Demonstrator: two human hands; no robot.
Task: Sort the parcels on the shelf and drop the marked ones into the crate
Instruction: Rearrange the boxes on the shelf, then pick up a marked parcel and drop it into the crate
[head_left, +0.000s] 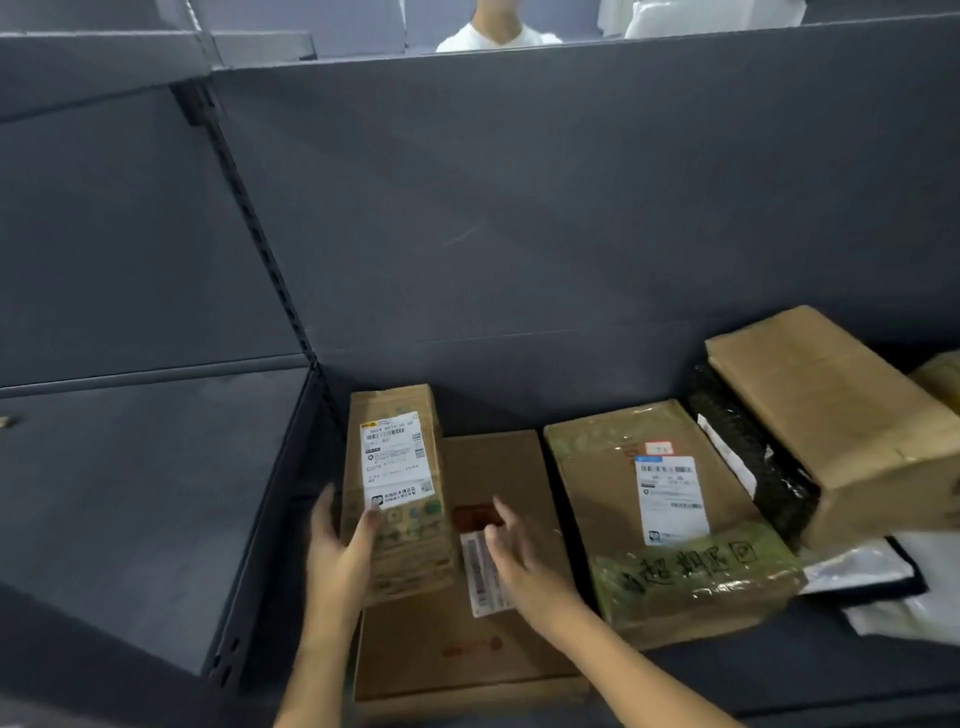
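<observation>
Left hand (340, 543) gripped the narrow printed carton (397, 483) at its near end, thumb on the top face just under the shipping label, fingers down the left wall. Right hand (511, 545) was open, fingers spread, hovering over the flat carton (498, 649); contact couldn't be confirmed. The narrow carton sat on the flat carton's left side, at the left end of the grey shelf (779, 670). No crate in view. It's a long, slim corrugated box with crisp edges, so probably stiff and light enough for one hand. The label is glossy, so better to clamp the bare cardboard walls across the short width. The flat carton is wide and thin and would likely flex, so it looks like a two-hand lift by opposite edges. Just right of it was the taped carton (670, 519): shiny wrinkled tape, black marker handwriting on the near end, likely one of the marked ones. The tape looks slick, so grip it at the corners. Beyond that were a black bubble-wrap parcel (748, 467), soft and crushable, with a big plain carton (841, 415) leaning on it, and white poly mailers (883, 587), limp and slippery.
</observation>
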